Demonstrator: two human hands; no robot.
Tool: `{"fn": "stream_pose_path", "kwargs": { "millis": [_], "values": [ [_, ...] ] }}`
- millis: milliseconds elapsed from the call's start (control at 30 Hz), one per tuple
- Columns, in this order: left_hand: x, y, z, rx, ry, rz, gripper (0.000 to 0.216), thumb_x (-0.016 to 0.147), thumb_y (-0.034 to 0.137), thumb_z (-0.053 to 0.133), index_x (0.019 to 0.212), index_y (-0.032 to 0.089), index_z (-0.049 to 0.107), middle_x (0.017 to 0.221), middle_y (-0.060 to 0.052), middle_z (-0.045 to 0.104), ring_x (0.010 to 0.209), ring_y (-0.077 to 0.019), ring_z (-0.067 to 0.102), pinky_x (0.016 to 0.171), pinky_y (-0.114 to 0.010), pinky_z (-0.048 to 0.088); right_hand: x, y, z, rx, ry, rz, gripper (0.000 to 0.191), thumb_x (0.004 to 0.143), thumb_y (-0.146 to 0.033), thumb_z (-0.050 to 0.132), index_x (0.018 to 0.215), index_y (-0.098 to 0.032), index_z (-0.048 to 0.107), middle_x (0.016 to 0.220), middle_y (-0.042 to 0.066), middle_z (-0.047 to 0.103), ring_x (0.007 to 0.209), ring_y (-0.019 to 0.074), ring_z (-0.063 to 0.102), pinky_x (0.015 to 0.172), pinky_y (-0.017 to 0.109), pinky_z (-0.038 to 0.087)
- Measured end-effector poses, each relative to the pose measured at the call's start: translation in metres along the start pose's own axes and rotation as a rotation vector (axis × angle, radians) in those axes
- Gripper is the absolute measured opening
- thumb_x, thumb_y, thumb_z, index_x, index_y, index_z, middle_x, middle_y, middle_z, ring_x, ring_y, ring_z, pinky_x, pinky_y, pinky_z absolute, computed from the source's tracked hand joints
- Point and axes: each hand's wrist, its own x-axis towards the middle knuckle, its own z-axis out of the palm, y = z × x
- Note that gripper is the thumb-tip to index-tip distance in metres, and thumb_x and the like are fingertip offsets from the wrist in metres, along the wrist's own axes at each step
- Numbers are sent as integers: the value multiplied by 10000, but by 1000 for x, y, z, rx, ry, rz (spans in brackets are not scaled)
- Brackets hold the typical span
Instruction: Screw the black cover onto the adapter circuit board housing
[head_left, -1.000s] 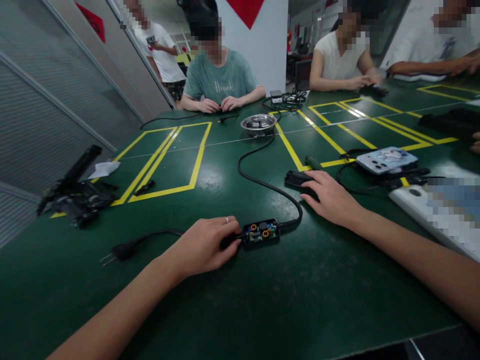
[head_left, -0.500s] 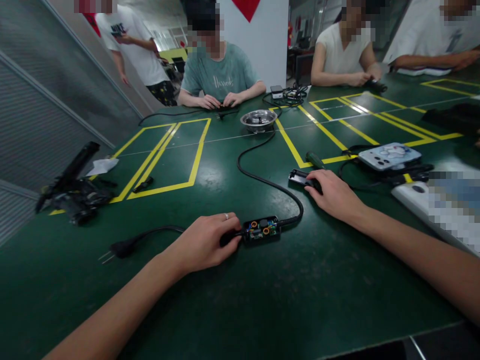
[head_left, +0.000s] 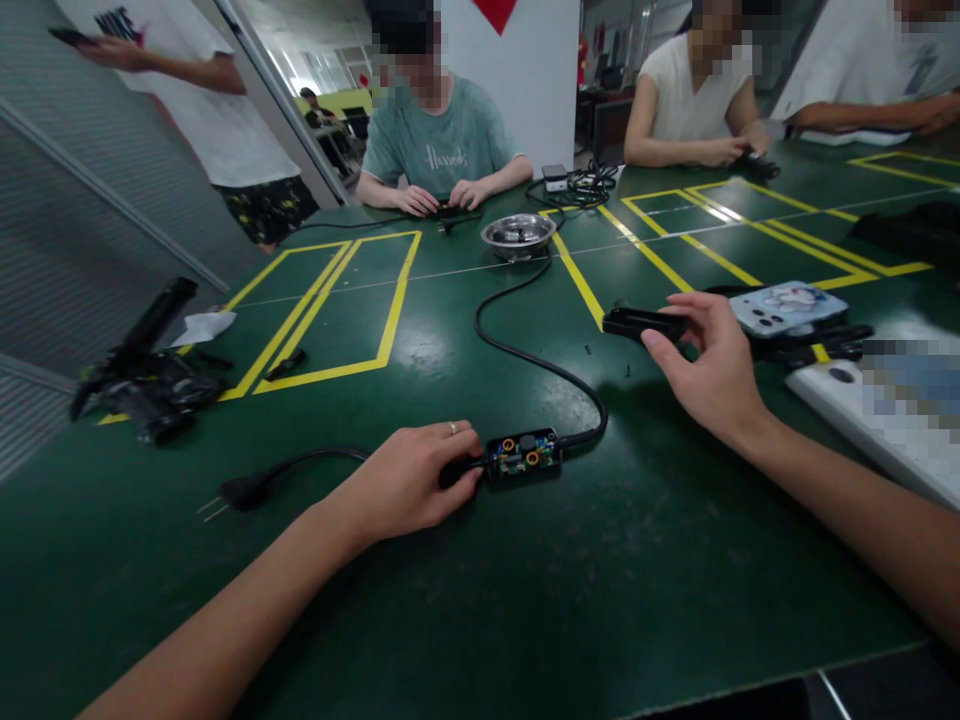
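My left hand (head_left: 409, 478) lies closed on the black cable at the left end of an opened black adapter (head_left: 523, 455), whose circuit board with orange coils shows on top. The adapter rests on the green table (head_left: 480, 600). Its cable runs left to a two-pin plug (head_left: 238, 492) and loops away on the right toward the far side. My right hand (head_left: 709, 365) is raised above the table and pinches a flat black cover (head_left: 637, 321) at its right end. Two small dark specks, maybe screws (head_left: 627, 370), lie under that hand.
A metal bowl (head_left: 517, 233) stands mid-table beyond the cable loop. A phone (head_left: 787, 305) and a white box (head_left: 877, 415) lie at the right. Black parts (head_left: 146, 375) are heaped at the left edge. Several people sit along the far side; one stands far left.
My right hand has lifted the black cover off the table and holds it in the air. My left hand and the adapter stayed put. The standing person moved left.
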Motion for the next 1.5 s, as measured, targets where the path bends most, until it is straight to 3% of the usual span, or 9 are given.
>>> {"fn": "stream_pose_path", "kwargs": {
  "millis": [167,400,533,1067,1300,1500],
  "values": [
    [0,-1,0,1,-16,-11,63,898,231,495,923,194,539,862,-23,580,733,-154,549,647,-278,432,-11,-16,1,165,-64,-15,465,838,-364,669,1242,-228,483,1116,99,619,1026,239,631,935,442,533],
    [1,-1,0,-4,-18,-7,105,910,247,477,950,194,559,885,-32,592,752,-159,560,668,-284,445,-38,-43,6,358,-429,-68,522,813,-351,717,1288,-242,529,1211,86,617,1125,244,612,1017,448,503],
    [1,-1,0,-5,-34,-14,144,920,253,478,1015,202,573,932,-32,599,787,-166,569,693,-295,451,-40,-49,8,347,-547,-109,526,839,-328,693,1329,-265,512,1244,75,603,1129,232,607,1019,459,501],
    [4,-5,4,8,-17,-13,233,965,289,439,1132,202,575,1011,-48,581,865,-178,575,757,-314,474,-37,-55,10,262,-542,-170,526,888,-283,633,1389,-259,476,1242,74,603,1103,208,596,980,407,512],
    [4,-5,4,4,-12,-1,230,961,278,448,1130,204,586,1012,-49,590,864,-177,582,768,-313,478,-40,-54,14,150,-630,-280,658,933,-223,537,1526,-236,253,1424,97,494,1274,226,501,1088,442,440],
    [3,-7,2,-2,-12,9,234,960,285,453,1132,205,590,1019,-52,595,865,-177,590,775,-312,480,-46,-49,25,73,-736,-400,531,953,-202,482,1474,-185,377,1362,132,507,1256,223,484,1077,449,438]
  ]
}}
